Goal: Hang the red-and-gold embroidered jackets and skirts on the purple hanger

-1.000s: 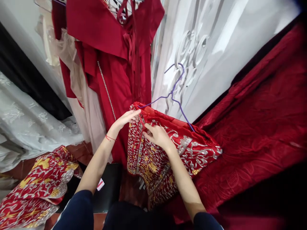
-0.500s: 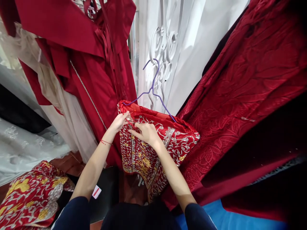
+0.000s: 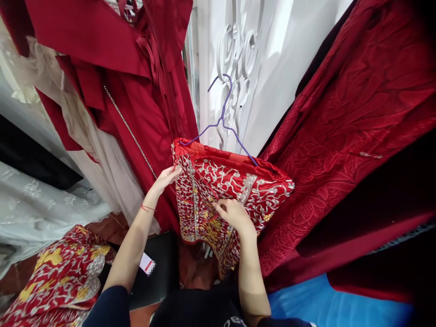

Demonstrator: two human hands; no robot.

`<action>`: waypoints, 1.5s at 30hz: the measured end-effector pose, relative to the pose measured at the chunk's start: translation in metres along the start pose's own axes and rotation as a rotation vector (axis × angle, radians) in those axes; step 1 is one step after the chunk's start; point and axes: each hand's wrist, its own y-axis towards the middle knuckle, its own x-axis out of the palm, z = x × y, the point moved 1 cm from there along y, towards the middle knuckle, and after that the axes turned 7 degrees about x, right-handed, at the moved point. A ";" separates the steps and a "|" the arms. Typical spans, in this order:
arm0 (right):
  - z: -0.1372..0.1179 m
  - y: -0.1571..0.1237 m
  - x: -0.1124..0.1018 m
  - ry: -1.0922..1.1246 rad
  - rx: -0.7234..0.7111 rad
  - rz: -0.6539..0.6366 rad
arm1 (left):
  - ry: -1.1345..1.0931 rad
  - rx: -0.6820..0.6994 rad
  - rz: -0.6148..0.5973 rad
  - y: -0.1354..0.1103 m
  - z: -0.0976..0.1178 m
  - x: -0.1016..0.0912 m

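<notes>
A red garment embroidered in silver and gold [image 3: 225, 181] hangs folded over a purple wire hanger [image 3: 223, 120] in front of me. My left hand [image 3: 166, 177] touches its left edge, fingers curled lightly against the cloth. Lower down, my right hand [image 3: 233, 214] lies on the garment's front with its fingers bent into the embroidered fabric. A thin red string circles my left wrist.
Plain dark red dresses [image 3: 136, 91] and a cream dress hang at the left. A white panelled wall [image 3: 259, 59] is behind the hanger. Heavy red patterned cloth [image 3: 347, 136] fills the right. Another embroidered red garment [image 3: 57, 272] lies at the lower left, beside white lace [image 3: 30, 204].
My right hand slid down from the garment's top edge to its middle. My left hand moved off the top corner to the left edge. The hanger and garment sit slightly higher.
</notes>
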 end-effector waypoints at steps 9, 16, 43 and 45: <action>-0.002 -0.004 0.001 0.230 -0.257 0.055 | -0.039 0.320 0.284 0.037 0.037 0.034; -0.084 0.041 0.004 0.209 -0.334 0.298 | 0.610 0.454 0.433 0.036 0.056 0.043; -0.160 0.085 0.038 0.299 0.341 0.614 | 0.843 0.807 -0.314 0.032 0.091 -0.008; -0.164 0.084 0.042 0.323 0.370 0.656 | 0.824 0.802 -0.330 0.030 0.089 -0.009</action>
